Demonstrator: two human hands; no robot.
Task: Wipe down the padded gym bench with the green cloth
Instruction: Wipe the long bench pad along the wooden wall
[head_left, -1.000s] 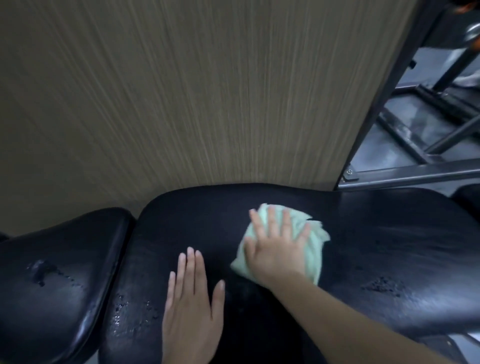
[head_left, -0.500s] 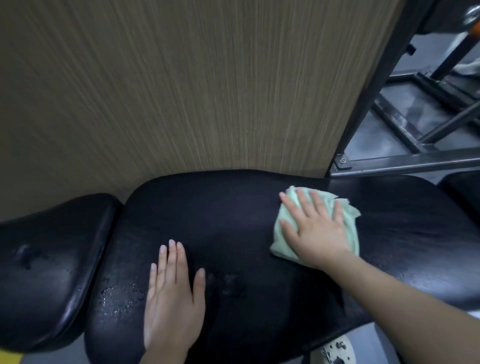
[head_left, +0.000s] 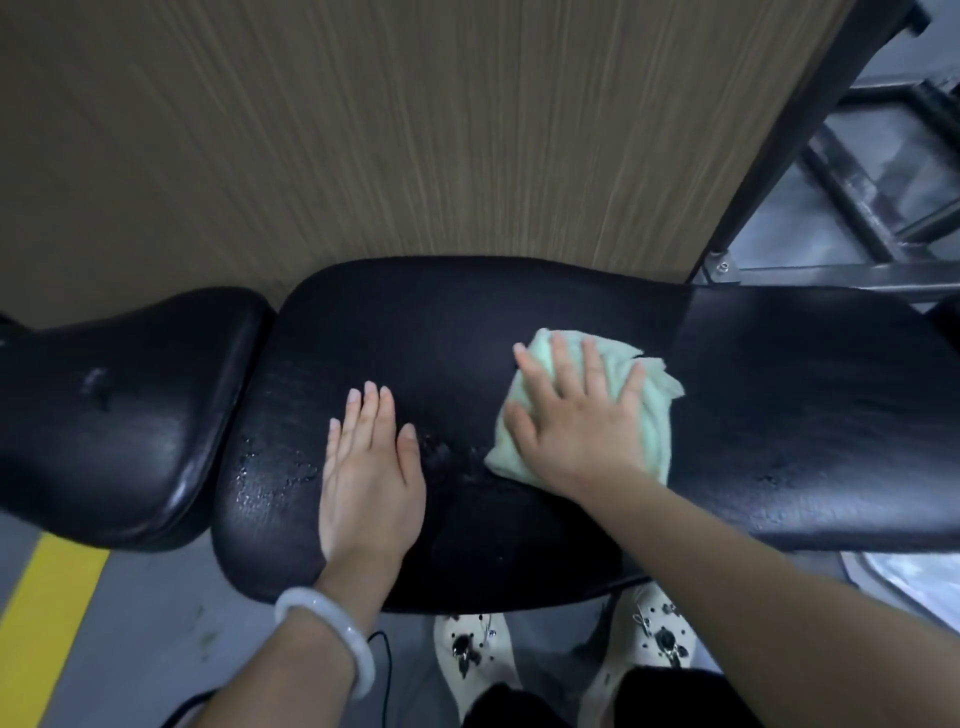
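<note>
Since the earlier frame, the right hand (head_left: 576, 415) has drawn the crumpled pale green cloth (head_left: 652, 410) back toward the left hand (head_left: 371, 467), and the person's shoes have come into sight below the pad.

Head view: the right hand lies flat on the cloth with fingers spread and straight, pressing it onto the black padded vinyl gym bench pad (head_left: 467, 322); nothing is clenched. Cloth edges show beyond the fingertips and on the side away from the left hand. The left hand rests palm down on the pad with fingers straight and together, holding nothing, just beside the cloth but apart from it. Water droplets (head_left: 270, 473) sit on the pad on the outer side of the left hand, and more lie between the two hands. A white bangle (head_left: 332, 634) circles the left wrist. A second black seat pad (head_left: 130, 415) adjoins farther out past the left hand. Two white decorated shoes (head_left: 470, 654) stand on the floor beneath the forearms. A wood-grain wall panel (head_left: 363, 130) rises beyond the fingertips.
</note>
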